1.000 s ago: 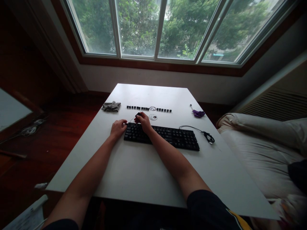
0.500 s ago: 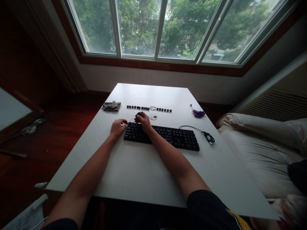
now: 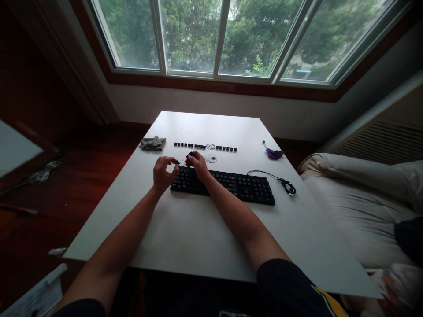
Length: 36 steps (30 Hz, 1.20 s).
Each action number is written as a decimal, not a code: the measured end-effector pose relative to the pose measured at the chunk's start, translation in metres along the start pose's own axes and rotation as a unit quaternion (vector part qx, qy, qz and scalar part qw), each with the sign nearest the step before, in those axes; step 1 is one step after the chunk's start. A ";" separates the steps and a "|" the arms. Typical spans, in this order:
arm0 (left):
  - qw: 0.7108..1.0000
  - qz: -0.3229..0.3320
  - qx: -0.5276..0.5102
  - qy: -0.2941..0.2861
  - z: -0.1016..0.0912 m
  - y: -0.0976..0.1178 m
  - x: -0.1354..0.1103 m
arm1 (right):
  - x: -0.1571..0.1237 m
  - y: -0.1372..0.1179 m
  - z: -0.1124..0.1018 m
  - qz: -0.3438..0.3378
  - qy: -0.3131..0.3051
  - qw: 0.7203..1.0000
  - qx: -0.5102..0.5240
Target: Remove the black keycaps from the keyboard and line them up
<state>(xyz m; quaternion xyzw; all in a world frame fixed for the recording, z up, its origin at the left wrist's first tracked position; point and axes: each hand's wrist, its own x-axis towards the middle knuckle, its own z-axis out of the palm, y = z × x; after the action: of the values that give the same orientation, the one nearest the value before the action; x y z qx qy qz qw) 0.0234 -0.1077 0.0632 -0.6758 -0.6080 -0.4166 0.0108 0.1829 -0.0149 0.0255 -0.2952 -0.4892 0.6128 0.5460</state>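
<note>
Black full-size keyboard (image 3: 246,187), lying flat on the white tabletop (image 3: 194,237), its left end nearest my hands. My left hand (image 3: 163,172) is above that end, thumb and forefinger nearly closed in a pinch on a small black keycap (image 3: 177,162); the other fingers are curled. My right hand (image 3: 198,165) is just beside it, over the rear edge of the keyboard, fingers closed around a small black-handled tool (image 3: 189,154). Thin wire runs from this tool toward the keycap; whether the two touch I cannot tell. Beyond the hands, a row of loose black keycaps (image 3: 228,149) extends across the tabletop. A pale ring-shaped item (image 3: 210,146) interrupts the row, and a second ring (image 3: 211,158) lies nearer the keyboard; I cannot identify either. The keyboard's cable (image 3: 287,186) ends in a bundled coil at the right. A crumpled grey cloth (image 3: 153,143) lies near the left edge, and a purple cloth-like item (image 3: 274,153) near the right. Outermost are a pale cushioned seat (image 3: 337,202) at right and a four-paned window (image 3: 246,44) showing foliage.
</note>
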 end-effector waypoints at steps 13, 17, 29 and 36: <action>0.994 0.024 -0.075 0.077 0.015 -0.017 0.003 | 0.001 0.003 0.000 0.003 0.004 1.000 0.000; 0.991 -0.091 -0.086 0.044 0.030 -0.049 0.013 | 0.000 0.001 0.000 0.014 0.008 1.000 -0.009; 0.987 -0.089 -0.001 -0.134 0.074 -0.109 0.075 | 0.000 -0.003 0.000 0.022 0.010 1.000 0.001; 0.991 -0.083 0.064 -0.083 0.093 -0.123 0.104 | -0.001 -0.003 0.000 0.023 0.017 1.000 0.000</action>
<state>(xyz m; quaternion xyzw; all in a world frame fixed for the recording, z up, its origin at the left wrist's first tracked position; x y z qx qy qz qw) -0.0365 0.0567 0.0021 -0.6535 -0.6858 -0.3188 -0.0312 0.1843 -0.0157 0.0279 -0.3169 -0.4731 0.6196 0.5403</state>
